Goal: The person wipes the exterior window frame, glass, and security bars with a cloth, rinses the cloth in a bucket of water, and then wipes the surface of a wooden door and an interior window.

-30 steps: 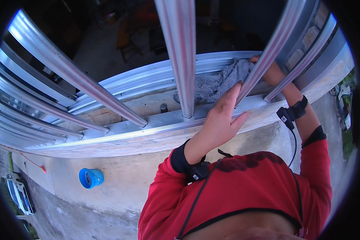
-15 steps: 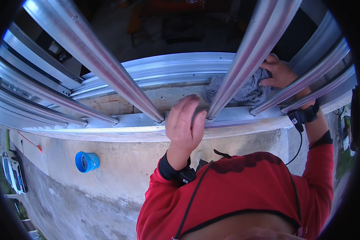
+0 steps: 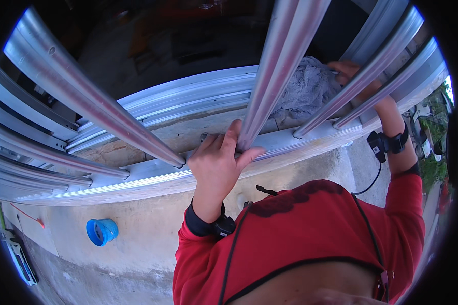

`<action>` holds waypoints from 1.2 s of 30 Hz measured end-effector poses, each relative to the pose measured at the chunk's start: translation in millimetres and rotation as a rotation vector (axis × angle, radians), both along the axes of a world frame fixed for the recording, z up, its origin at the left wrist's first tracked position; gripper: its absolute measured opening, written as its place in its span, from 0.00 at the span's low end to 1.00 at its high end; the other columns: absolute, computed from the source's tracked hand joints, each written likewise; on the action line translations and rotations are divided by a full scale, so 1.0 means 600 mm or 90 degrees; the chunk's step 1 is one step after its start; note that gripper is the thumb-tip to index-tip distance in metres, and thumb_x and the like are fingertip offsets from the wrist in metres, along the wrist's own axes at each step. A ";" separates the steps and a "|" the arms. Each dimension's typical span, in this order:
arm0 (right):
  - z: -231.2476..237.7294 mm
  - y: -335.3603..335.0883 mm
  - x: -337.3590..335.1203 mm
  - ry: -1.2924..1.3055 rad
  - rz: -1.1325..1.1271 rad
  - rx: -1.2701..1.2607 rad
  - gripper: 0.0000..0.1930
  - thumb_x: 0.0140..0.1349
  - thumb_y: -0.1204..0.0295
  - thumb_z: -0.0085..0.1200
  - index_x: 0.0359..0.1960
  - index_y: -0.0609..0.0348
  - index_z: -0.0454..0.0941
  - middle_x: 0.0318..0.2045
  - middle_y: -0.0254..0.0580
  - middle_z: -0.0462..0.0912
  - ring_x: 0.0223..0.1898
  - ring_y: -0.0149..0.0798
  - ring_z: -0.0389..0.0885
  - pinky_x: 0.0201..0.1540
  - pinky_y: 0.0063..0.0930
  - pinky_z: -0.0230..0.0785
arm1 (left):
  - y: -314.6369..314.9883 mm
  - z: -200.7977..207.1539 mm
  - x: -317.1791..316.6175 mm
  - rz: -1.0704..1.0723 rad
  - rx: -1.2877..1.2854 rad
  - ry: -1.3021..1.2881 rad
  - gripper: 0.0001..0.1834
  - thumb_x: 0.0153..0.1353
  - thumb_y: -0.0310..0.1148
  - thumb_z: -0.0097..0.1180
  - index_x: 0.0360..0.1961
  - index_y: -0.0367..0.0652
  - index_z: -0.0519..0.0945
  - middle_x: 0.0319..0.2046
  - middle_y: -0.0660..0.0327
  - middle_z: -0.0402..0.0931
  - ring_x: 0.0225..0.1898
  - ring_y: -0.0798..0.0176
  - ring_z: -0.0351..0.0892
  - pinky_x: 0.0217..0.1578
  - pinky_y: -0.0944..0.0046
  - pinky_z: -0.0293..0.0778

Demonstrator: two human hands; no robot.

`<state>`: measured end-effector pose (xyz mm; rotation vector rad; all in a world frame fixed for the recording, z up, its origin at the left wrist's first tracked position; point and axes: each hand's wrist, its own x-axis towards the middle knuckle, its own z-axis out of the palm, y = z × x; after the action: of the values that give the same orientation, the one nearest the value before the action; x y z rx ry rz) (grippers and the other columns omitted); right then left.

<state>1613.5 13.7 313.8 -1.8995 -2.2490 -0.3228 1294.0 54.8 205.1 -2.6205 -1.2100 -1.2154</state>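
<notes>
My left hand (image 3: 216, 165) grips the silver bottom rail (image 3: 313, 133) of a barred window. Its fingers bend over the rail beside the foot of a thick metal bar (image 3: 282, 66), and the thumb stretches along the front. Behind the bars, a fluffy grey cloth (image 3: 308, 89) lies bunched on the sill near the right end. My right hand (image 3: 359, 81) has reached in past the bars and holds the cloth's right side; a slanting bar covers part of this hand.
Several metal bars (image 3: 102, 112) slant up from the rail. Behind them runs a window track (image 3: 198, 91). Below, on the concrete ground (image 3: 152, 229), stands a blue bucket (image 3: 102, 232). A car (image 3: 21, 259) is at the far left. A cable (image 3: 372, 183) hangs from my right wrist.
The view has shifted and tilted. My left hand has settled onto the rail against the bar's foot. The grey cloth, with my right hand on it, now shows more to the right of that bar.
</notes>
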 end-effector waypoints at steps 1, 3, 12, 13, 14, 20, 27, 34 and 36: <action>0.020 -0.030 -0.009 -0.013 -0.115 -0.008 0.11 0.51 0.73 0.50 0.36 0.61 0.76 0.37 0.49 0.76 0.34 0.43 0.76 0.39 0.31 0.69 | -0.001 0.001 0.001 -0.005 0.001 -0.001 0.29 0.38 0.57 0.57 0.33 0.43 0.76 0.15 0.66 0.72 0.17 0.66 0.71 0.16 0.71 0.67; 0.040 -0.080 -0.009 -0.088 -0.207 -0.078 0.10 0.50 0.73 0.51 0.35 0.61 0.76 0.34 0.49 0.77 0.33 0.44 0.77 0.38 0.32 0.69 | 0.001 0.001 0.002 -0.013 0.055 -0.054 0.23 0.39 0.52 0.60 0.28 0.43 0.76 0.12 0.68 0.69 0.16 0.67 0.70 0.15 0.71 0.65; -0.003 -0.095 -0.235 0.087 0.091 -0.033 0.12 0.46 0.83 0.49 0.35 0.66 0.72 0.30 0.48 0.76 0.27 0.46 0.77 0.29 0.28 0.71 | -0.005 0.001 0.003 0.015 0.076 -0.077 0.17 0.40 0.47 0.62 0.23 0.44 0.76 0.13 0.67 0.70 0.16 0.66 0.71 0.15 0.69 0.64; -0.026 -0.066 -0.249 0.015 0.102 0.046 0.14 0.46 0.81 0.48 0.38 0.65 0.70 0.31 0.48 0.75 0.27 0.44 0.78 0.27 0.27 0.71 | -0.005 0.002 0.005 0.009 0.077 -0.082 0.17 0.40 0.46 0.61 0.22 0.45 0.76 0.13 0.66 0.70 0.17 0.65 0.71 0.15 0.69 0.65; -0.050 -0.033 -0.256 -0.054 0.114 0.124 0.16 0.46 0.79 0.47 0.41 0.64 0.69 0.33 0.48 0.74 0.27 0.42 0.78 0.25 0.26 0.72 | -0.002 0.002 0.010 0.017 0.079 -0.080 0.17 0.40 0.46 0.61 0.22 0.45 0.76 0.13 0.66 0.70 0.17 0.65 0.71 0.15 0.69 0.65; -0.095 0.066 -0.274 -0.228 0.006 0.024 0.14 0.49 0.75 0.47 0.39 0.60 0.72 0.39 0.46 0.72 0.32 0.43 0.78 0.34 0.30 0.72 | -0.002 -0.011 -0.001 -0.011 0.105 -0.091 0.18 0.42 0.49 0.60 0.23 0.45 0.77 0.13 0.63 0.70 0.16 0.63 0.71 0.15 0.66 0.65; -0.088 0.080 -0.296 -0.038 -0.111 0.070 0.08 0.49 0.73 0.48 0.32 0.56 0.75 0.40 0.41 0.73 0.33 0.43 0.78 0.34 0.35 0.71 | 0.006 -0.017 -0.007 -0.036 0.126 -0.114 0.17 0.41 0.46 0.61 0.24 0.43 0.76 0.14 0.63 0.70 0.17 0.63 0.71 0.17 0.67 0.67; -0.077 0.129 -0.319 0.315 0.147 0.234 0.07 0.52 0.75 0.52 0.33 0.58 0.74 0.28 0.41 0.75 0.27 0.36 0.75 0.31 0.22 0.67 | -0.006 -0.009 -0.036 -0.257 0.160 -0.303 0.11 0.40 0.28 0.60 0.29 0.38 0.76 0.22 0.58 0.75 0.23 0.59 0.74 0.23 0.67 0.71; -0.075 0.152 -0.339 0.367 0.209 0.200 0.06 0.52 0.75 0.51 0.32 0.60 0.74 0.27 0.43 0.76 0.26 0.36 0.74 0.30 0.23 0.67 | -0.002 -0.008 -0.092 -0.327 0.162 -0.271 0.10 0.39 0.22 0.59 0.27 0.36 0.76 0.23 0.57 0.76 0.24 0.57 0.75 0.25 0.66 0.72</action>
<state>1410.4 105.1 268.9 -1.2371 -1.9276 -0.0581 1238.8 53.7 200.6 -2.6294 -0.3439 -1.9316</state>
